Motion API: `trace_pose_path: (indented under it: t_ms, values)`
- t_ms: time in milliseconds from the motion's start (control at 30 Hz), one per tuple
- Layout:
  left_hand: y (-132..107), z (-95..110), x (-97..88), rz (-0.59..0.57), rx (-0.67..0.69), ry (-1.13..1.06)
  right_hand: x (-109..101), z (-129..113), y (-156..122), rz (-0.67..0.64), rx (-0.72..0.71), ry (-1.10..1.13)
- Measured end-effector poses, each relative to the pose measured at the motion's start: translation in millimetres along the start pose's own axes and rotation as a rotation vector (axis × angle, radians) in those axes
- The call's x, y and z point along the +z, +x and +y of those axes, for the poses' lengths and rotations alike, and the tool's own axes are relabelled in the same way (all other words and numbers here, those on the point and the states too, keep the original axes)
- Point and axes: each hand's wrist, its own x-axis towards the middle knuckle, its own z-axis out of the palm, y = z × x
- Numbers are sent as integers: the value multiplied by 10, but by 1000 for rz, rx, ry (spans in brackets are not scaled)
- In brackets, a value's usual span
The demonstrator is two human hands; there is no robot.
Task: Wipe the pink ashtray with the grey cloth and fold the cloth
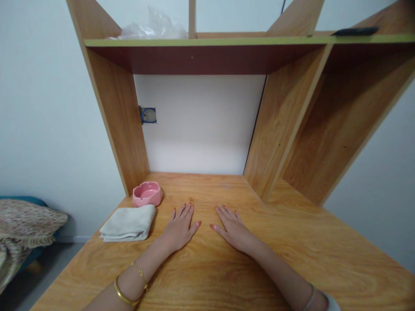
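Observation:
My left hand (pixel 180 227) lies flat on the wooden desk (pixel 207 276), fingers stretched out and thumb apart. Opposite it, my right hand (pixel 232 230) rests palm down on the same surface, also with fingers extended. A gap of bare wood separates the two thumbs. Neither hand holds anything. Just left of my left hand is a folded light grey cloth (pixel 129 222), not touched by it. Behind the cloth stands a pink ashtray (pixel 147 194) with notches in its rim, close to the left side panel.
A wooden shelf unit rises from the desk's back, with a left side panel (pixel 118 116) and an upright divider (pixel 285 121). On its upper shelf (pixel 227 41) lie clear plastic wrapping (pixel 155 26) and a dark flat object (pixel 355 31). A patterned fabric (pixel 29 218) sits at far left.

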Motion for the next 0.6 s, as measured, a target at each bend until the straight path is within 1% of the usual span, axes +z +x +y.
trace_pose_path:
  t_ms: [600]
  values:
    - [2,13,-30,6,11,43,-12,-30,-28,29,-7,-22]
